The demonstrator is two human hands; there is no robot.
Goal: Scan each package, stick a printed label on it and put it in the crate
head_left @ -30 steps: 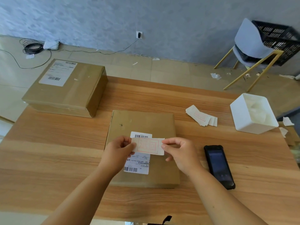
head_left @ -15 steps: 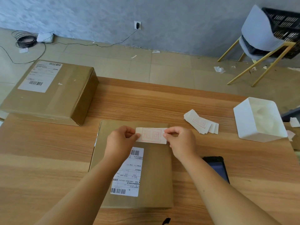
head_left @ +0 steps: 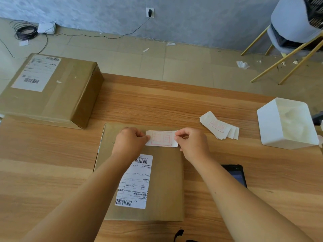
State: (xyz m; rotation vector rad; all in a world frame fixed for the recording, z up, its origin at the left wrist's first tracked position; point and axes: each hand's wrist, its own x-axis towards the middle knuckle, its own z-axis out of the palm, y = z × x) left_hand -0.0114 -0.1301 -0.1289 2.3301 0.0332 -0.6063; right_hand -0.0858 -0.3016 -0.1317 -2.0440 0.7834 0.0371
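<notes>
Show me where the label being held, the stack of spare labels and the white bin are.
held label [head_left: 161,138], head view, its red-printed middle.
stack of spare labels [head_left: 217,126], head view, the top sheet's red print.
white bin [head_left: 272,126], head view, its outer side wall.

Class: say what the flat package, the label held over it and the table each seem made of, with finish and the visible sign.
Package: brown cardboard, matte; uniform kraft colour, folded edge at its left side.
Label: thin white paper, matte, red print; probably adhesive-backed, though the back is hidden.
Table: wood-grain top, smooth with a slight sheen; solid wood or laminate, cannot tell.
</notes>
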